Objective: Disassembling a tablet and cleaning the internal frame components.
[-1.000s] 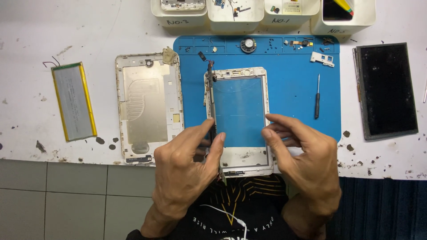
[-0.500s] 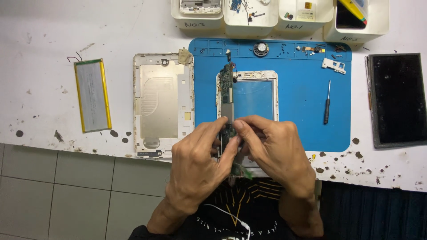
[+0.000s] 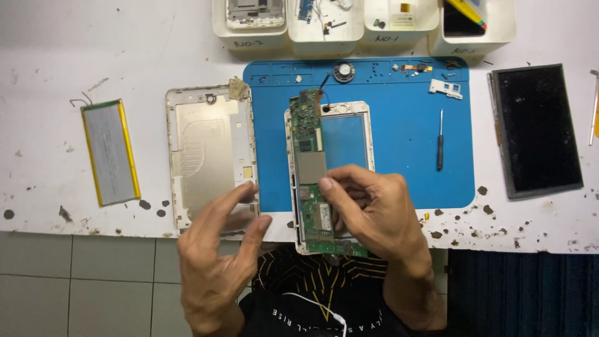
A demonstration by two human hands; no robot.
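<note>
A white tablet frame (image 3: 368, 134) lies on the blue work mat (image 3: 412, 150). On its left side rests a long green circuit board (image 3: 307, 131) with a metal shield. My right hand (image 3: 374, 209) pinches the board's lower part, thumb and fingers closed on it. To the left of the board hovers my left hand (image 3: 218, 256), fingers apart and holding nothing, over the lower edge of a silver back cover (image 3: 209, 156).
A flat battery (image 3: 111, 153) lies at the left. A black screen panel (image 3: 536, 128) lies at the right. A small screwdriver (image 3: 440, 140) and loose small parts sit on the mat. Several white bins (image 3: 324, 31) stand along the back. The table's front edge runs below my hands.
My left hand has let go and moved left, off the frame. The right hand now grips the circuit board alone, and the board shows more fully.
</note>
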